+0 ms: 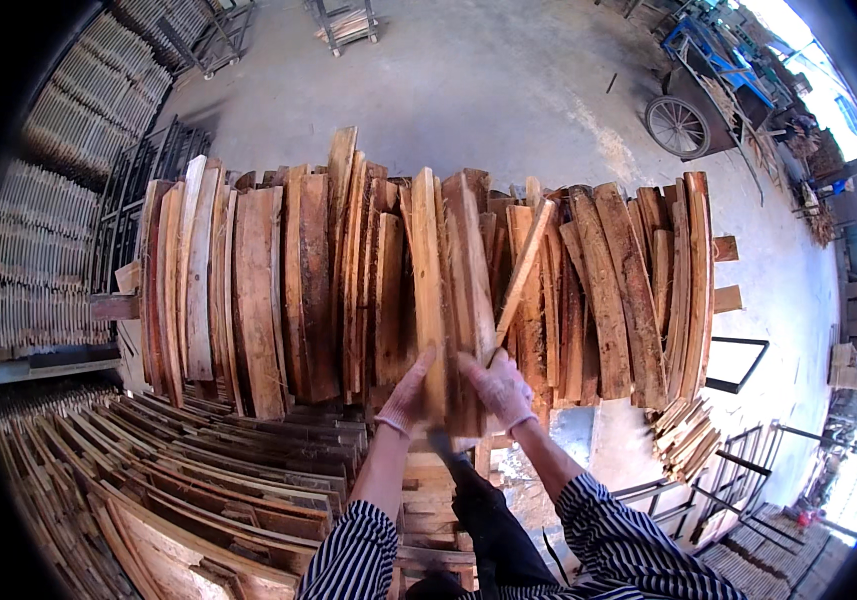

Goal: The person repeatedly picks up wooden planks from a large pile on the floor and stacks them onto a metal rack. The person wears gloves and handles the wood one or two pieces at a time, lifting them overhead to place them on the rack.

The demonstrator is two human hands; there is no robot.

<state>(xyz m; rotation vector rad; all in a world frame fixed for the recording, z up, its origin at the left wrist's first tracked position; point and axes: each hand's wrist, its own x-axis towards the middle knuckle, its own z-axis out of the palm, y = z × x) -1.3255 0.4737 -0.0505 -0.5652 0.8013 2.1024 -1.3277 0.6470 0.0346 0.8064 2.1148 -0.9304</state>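
While both gloved hands sit at the lower ends of the upright boards, the left hand (406, 395) is curled round the edge of a pale plank (426, 290) standing mid-row, fingers wrapped on it, thumb side hidden. Right hand (498, 388) grips the wider board (468, 270) just beside, fingers closed over its lower end; a thin slat (523, 270) leans diagonally across that board w/ its foot touching the same hand, can't tell if it's actually pinched. Both hands close together, nearly touching.

Planks belong to a long row of rough wood offcuts (278, 290) stood on end, bark edges showing, spanning left to right across the view. Striped sleeves (608, 540) come in from the bottom edge. Below left: flat-stacked curved boards (168, 470). Below right of the row: small bundle of short sticks (683, 435) on the concrete floor (508, 90), beside black metal frames (738, 365). Far left: racks of stacked timber (43, 250). Top right: blue cart w/ a spoked wheel (676, 126).
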